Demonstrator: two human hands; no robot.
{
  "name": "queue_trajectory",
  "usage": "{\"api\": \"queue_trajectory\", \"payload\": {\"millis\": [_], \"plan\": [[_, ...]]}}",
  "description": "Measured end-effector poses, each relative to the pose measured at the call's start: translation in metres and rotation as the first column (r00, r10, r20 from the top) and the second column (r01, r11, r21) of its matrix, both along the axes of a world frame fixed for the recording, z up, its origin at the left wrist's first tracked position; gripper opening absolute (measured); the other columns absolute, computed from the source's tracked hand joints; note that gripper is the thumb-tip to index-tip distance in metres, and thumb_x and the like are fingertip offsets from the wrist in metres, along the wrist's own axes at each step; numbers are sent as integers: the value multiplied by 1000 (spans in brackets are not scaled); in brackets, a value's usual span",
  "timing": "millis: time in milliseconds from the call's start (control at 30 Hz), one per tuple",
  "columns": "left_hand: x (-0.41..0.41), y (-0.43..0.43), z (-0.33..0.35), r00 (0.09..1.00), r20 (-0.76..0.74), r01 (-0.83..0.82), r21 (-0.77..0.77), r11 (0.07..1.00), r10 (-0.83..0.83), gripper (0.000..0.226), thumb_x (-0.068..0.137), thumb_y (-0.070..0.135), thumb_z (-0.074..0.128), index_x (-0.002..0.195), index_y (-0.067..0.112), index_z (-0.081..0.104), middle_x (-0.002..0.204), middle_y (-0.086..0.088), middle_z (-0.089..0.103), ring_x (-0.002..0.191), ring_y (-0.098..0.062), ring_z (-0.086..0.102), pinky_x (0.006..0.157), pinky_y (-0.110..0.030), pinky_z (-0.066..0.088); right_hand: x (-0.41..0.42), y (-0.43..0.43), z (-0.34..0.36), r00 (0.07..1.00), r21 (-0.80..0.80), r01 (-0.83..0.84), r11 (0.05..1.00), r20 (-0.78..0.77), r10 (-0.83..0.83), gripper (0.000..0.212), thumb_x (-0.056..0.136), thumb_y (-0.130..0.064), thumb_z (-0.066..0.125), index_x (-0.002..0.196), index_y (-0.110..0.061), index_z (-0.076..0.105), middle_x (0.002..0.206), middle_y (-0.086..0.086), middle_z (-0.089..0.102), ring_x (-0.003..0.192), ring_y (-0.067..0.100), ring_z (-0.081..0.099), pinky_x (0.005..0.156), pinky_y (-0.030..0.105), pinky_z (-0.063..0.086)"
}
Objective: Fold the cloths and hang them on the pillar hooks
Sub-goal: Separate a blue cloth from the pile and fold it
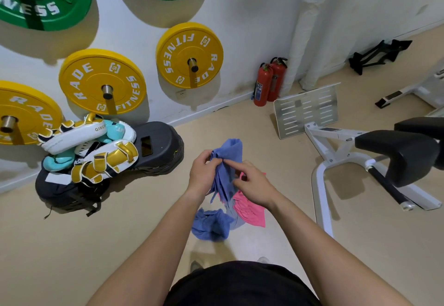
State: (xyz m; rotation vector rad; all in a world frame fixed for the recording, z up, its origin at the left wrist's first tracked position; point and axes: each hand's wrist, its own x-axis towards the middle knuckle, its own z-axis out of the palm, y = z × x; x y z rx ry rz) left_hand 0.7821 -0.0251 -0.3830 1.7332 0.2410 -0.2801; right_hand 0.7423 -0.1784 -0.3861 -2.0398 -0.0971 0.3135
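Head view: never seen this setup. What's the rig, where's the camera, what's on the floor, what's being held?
There is no machine here. A person wears one wide-angle camera on the head, looking forward and down, so straight lines bend near the edges. Their left hand and right hand both pinch a bunched blue cloth in mid-air. Below it, apparently on the beige floor, lie a second blue cloth and a pink cloth. Around them are wall-hung yellow weight plates, two red fire extinguishers, and boxing pads piled on a black bag.
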Motion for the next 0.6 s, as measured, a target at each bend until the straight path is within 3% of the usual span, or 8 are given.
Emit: {"api": "queue_trajectory", "payload": {"millis": [100, 200, 300, 433, 600], "plan": [[4, -4, 1, 997, 34, 63, 68, 996, -65, 16, 83, 15, 54, 84, 20, 69, 81, 4, 69, 78, -13, 60, 74, -30, 48, -1, -19, -1, 992, -76, 97, 992, 85, -90, 45, 82, -9, 57, 118, -35, 64, 99, -10, 49, 85, -2, 49, 74, 17, 39], [4, -10, 5, 974, 106, 175, 202, 964, -199, 19, 77, 24, 49, 81, 21, 67, 76, 9, 67, 78, -11, 58, 74, -30, 46, 0, -50, -8, 947, -155, 273, 949, 218, -236, 41, 73, -21, 69, 111, -33, 56, 114, -6, 43, 102, 2, 45, 85, 23, 42], [2, -21, 12, 955, 137, 234, 198, 952, -263, 17, 79, 24, 47, 78, 20, 64, 74, 6, 64, 75, -11, 55, 72, -30, 43, -3, -75, -10, 978, -240, 157, 958, 174, -117, 37, 68, -30, 76, 99, -37, 58, 119, -9, 37, 117, 14, 39, 93, 30, 41], [-3, -40, 14, 951, 143, 248, 175, 953, -274, 17, 80, 21, 46, 76, 22, 62, 71, 11, 63, 71, -8, 54, 67, -22, 42, -16, -98, -21, 990, -235, 80, 969, 131, -50, 28, 62, -48, 77, 82, -38, 61, 120, -14, 48, 117, 13, 48, 98, 34, 43], [-7, -65, 15, 967, 100, 224, 91, 970, -233, 17, 83, 13, 42, 79, 6, 57, 71, 6, 58, 66, -6, 51, 61, -14, 42, -32, -131, -28, 992, -197, 82, 977, 113, -60, 24, 67, -40, 79, 79, -29, 62, 116, -15, 60, 111, 4, 56, 92, 35, 49]]}}
